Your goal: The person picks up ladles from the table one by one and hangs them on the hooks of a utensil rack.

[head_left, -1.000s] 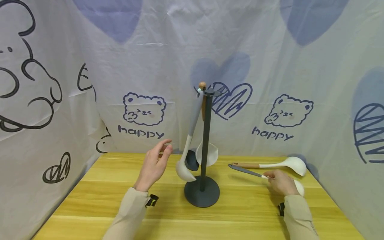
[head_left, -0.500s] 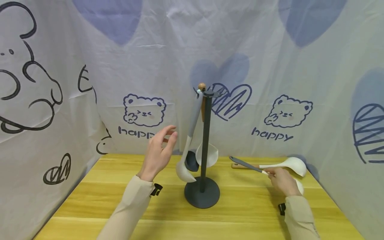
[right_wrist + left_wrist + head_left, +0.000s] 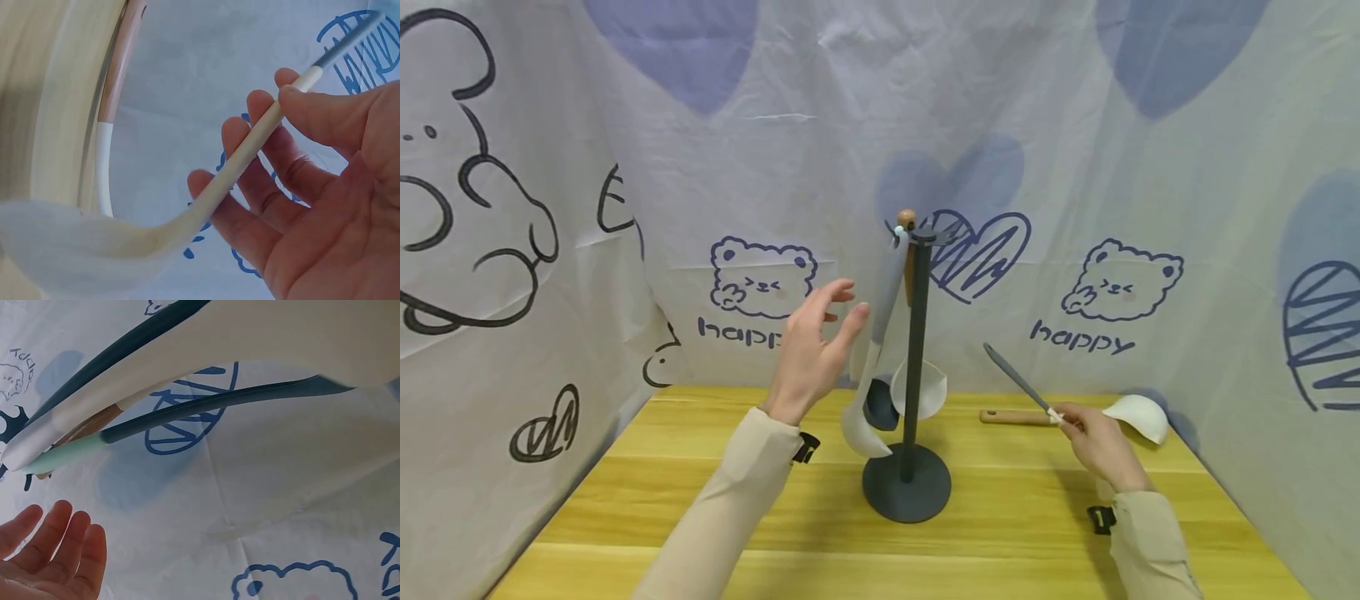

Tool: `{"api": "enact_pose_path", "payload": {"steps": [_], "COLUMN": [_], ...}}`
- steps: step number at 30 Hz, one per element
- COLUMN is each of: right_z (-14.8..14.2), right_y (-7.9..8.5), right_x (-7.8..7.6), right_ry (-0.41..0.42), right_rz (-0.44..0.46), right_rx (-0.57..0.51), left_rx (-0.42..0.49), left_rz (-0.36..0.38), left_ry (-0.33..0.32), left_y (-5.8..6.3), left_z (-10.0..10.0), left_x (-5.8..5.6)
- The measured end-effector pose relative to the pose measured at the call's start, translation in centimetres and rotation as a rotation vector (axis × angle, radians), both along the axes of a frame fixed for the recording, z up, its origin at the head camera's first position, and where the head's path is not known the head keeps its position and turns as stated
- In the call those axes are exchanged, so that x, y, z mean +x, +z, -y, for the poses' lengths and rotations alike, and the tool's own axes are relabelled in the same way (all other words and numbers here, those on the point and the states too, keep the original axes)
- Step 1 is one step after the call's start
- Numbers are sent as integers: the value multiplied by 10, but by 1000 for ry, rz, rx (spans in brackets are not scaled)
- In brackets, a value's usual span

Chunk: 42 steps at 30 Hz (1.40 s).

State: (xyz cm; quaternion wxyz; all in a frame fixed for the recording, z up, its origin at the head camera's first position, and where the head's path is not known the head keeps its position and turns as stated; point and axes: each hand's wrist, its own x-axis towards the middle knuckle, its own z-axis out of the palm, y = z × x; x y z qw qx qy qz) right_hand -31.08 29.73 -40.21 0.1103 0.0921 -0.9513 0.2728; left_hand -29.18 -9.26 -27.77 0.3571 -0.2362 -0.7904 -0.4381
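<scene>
My right hand [image 3: 1097, 442] pinches a white ladle with a grey handle [image 3: 1018, 379] at its white shaft, the handle slanting up to the left. In the right wrist view, thumb and fingertips meet around the shaft [image 3: 240, 156], and the white bowl [image 3: 87, 250] hangs at lower left. My left hand [image 3: 812, 354] is raised beside a dark utensil stand [image 3: 916, 350], fingers loosely bent and holding nothing. Just right of those fingers, a grey-handled white ladle [image 3: 889, 287] hangs from the stand's top. The left wrist view shows my fingers [image 3: 87, 562] below the hanging handles.
A second white ladle with a wooden handle [image 3: 1015, 417] lies on the wooden table [image 3: 1000, 533] at back right. Behind the pole hang a dark utensil head [image 3: 880, 406] and a white one [image 3: 931, 390]. A printed cloth [image 3: 1060, 167] closes off the back and sides.
My right hand has lifted the grey-handled ladle off the table, tilting its handle end upward. My left hand has risen and moved right, toward the upper part of the hanging ladle.
</scene>
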Motion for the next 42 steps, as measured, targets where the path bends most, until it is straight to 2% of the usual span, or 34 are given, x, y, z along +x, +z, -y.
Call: {"api": "enact_pose_path", "payload": {"steps": [9,15,19,23,28,36,42], "right_z": [9,23,35,47,60,72,82], "right_y": [7,19,25,28,34,50,60], "right_x": [4,11,11,10,8,4,0], "right_ry": [8,8,16,44,78,92,101], "right_rz": [-106,-168,-221,-256,-301,-316,-320], "right_rx": [-48,-156,-229,-284,-305,-304,-319], "left_rx": [-36,-20,-9,-31,-72,-111,-108], "left_rz": [-92,-133,-131,-101,-32,-3,83], "left_ry": [-9,5,-2,16,39,5,-22], "left_y": [26,45,59,69,74,80,84], "left_z": [-13,-22,-31,-38,-44,-53,-54], "left_x": [-4,-10,-12,-15,-20,-27,-29]}}
